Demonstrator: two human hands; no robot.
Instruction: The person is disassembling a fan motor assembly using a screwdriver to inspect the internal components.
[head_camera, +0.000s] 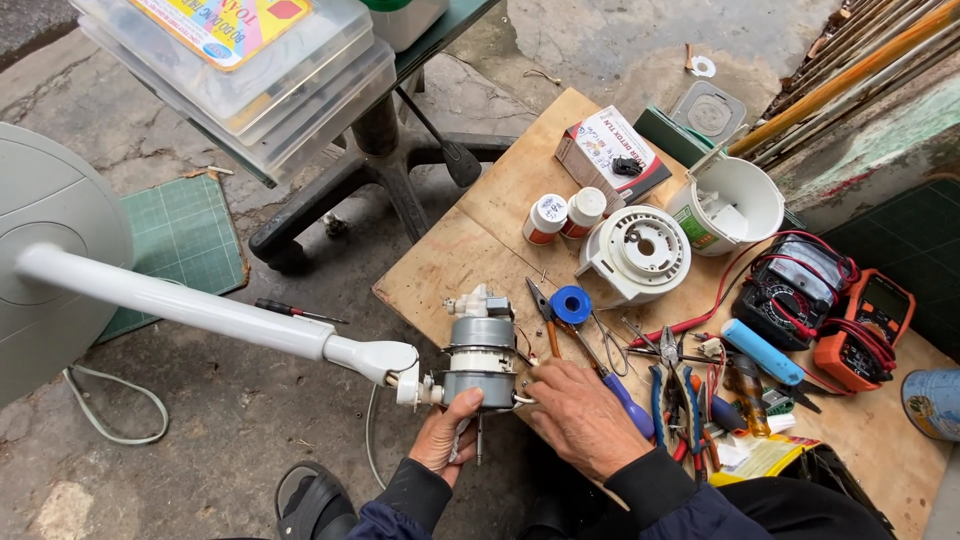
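Note:
A grey fan motor (482, 358) with a white gear box on top is mounted at the end of a white fan stand pole (180, 305). My left hand (446, 438) grips the motor from below, the thumb against its lower housing. My right hand (580, 415) rests at the motor's right side, fingers curled at the wires there; whether it holds anything is hidden. The pole runs left to the round white fan base (50, 250).
A wooden board (480, 240) carries pliers (672, 405), a blue-handled screwdriver (625, 395), a blue solder spool (571, 304), a white motor cover (637, 252), two small bottles (565, 215), a white tub (735, 205), two multimeters (830, 300) and a box (610, 150). A chair base (370, 170) stands behind.

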